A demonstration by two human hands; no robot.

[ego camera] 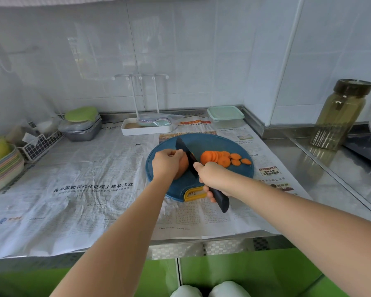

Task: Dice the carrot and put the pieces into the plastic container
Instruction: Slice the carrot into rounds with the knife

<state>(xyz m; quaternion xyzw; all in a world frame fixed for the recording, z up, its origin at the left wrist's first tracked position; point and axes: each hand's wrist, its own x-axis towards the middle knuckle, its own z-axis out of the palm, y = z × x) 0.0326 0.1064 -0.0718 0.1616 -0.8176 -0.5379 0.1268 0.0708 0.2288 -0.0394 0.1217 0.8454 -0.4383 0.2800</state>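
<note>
Found the carrot stub (pixel 182 166) on the left half of the round blue cutting board (pixel 212 142), mostly covered by the left hand (pixel 166 162). Gripped it from above with curled fingers, knuckles turned toward the blade. Held the black knife (pixel 185 152) in the right hand (pixel 212 179), fingers wrapped round the handle above the board's near edge, just beside the yellow grip slot. Set the blade slantwise, running from that near edge toward the board's far-left rim, touching the stub's cut face. Read the stub's long axis as lying roughly left to right across the board, crossed by the blade.

Left the carrot rounds (pixel 217 157) on the right half of the board in an overlapping row, with 3 loose ones further right, near the rim. Saw only rounds there, nothing cut down to dice.

Placed the plastic container (pixel 225 116) beyond the board's far edge and a little to the right, mint lid on, well apart from both hands, standing on the newspaper (pixel 90 168) spread over the tabletop (pixel 321 174).

Judged the slicing as the step in hand. Reckoned the left hand nearer the stub, the right nearer the rounds and the container, with the next cut falling on the stub's right end.
</note>
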